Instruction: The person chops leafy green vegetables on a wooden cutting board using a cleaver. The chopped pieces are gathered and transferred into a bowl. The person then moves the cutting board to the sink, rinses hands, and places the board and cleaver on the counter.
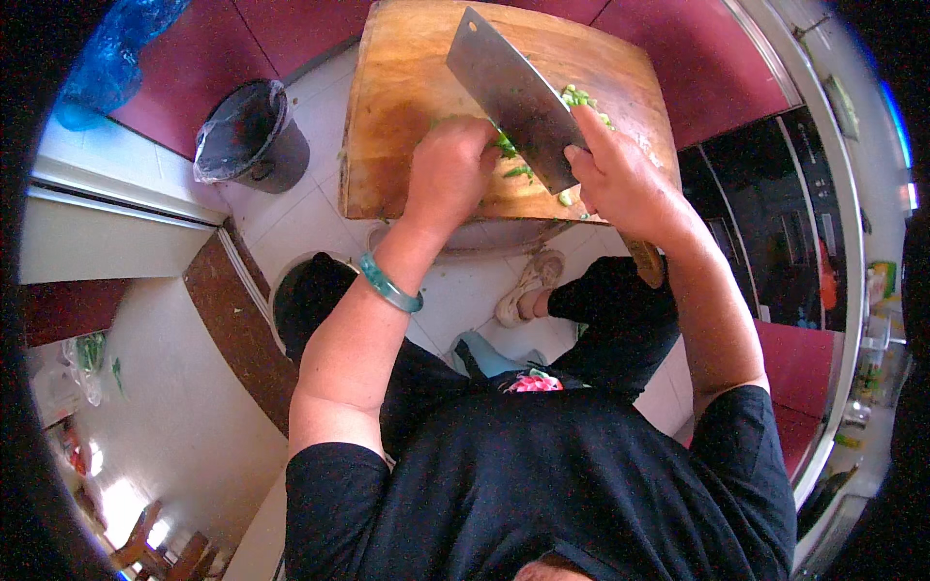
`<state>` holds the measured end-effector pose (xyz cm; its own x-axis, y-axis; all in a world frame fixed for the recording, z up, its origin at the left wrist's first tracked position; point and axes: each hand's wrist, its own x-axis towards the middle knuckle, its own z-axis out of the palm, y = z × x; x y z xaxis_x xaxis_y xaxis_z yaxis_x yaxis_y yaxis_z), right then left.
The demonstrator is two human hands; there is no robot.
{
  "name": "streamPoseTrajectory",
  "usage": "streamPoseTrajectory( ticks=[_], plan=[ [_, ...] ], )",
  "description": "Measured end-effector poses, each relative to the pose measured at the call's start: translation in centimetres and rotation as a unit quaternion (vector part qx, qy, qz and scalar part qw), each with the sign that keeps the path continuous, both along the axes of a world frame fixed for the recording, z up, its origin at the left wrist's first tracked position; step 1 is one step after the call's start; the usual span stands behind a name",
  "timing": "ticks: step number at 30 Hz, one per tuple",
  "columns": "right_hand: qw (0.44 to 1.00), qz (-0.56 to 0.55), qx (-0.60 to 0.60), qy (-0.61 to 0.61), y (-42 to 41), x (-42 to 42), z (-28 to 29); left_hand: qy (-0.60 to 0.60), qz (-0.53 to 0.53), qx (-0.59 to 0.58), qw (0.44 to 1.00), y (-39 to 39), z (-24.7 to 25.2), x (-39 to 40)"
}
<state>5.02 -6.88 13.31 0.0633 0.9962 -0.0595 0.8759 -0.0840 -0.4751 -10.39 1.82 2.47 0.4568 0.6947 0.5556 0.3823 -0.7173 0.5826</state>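
Note:
A broad steel cleaver (pixel 516 102) is in my right hand (pixel 628 163), its blade tilted over a wooden cutting board (pixel 407 43). The wooden handle end (pixel 643 263) shows below my wrist. My left hand (pixel 452 163) is curled on the board just left of the blade, its fingers closed around a green stalky vegetable (pixel 505 144); most of the vegetable is hidden under the hand. Cut green pieces (pixel 577 96) lie on the far side of the blade. A few more bits (pixel 519 172) are scattered by the board's near edge.
Left of the board, a dark bin (pixel 280 163) with a clear liner stands on the white tiled floor (pixel 301 214). A blue plastic bag (pixel 109 69) hangs at upper left. Pink cabinets (pixel 726 65) and a black appliance front (pixel 763 210) border the far and right sides.

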Motion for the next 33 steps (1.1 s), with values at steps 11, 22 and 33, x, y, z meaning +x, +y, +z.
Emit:
streamPoseTrajectory(
  ticks=[11,22,33],
  plan=[
    [0.999,-0.003,-0.007,-0.043,2.4,-1.4,-2.0,0.004,-0.005,0.032,0.999,0.4,-0.5,-0.1],
    [0.994,-0.075,-0.054,0.066,0.6,-0.7,0.6,-0.058,0.016,0.032,0.998,-0.4,-0.3,-0.3],
    [0.999,0.006,-0.022,-0.035,0.2,-1.4,0.5,-0.071,0.012,-0.003,0.997,-0.2,-0.4,-0.3]
  ],
)
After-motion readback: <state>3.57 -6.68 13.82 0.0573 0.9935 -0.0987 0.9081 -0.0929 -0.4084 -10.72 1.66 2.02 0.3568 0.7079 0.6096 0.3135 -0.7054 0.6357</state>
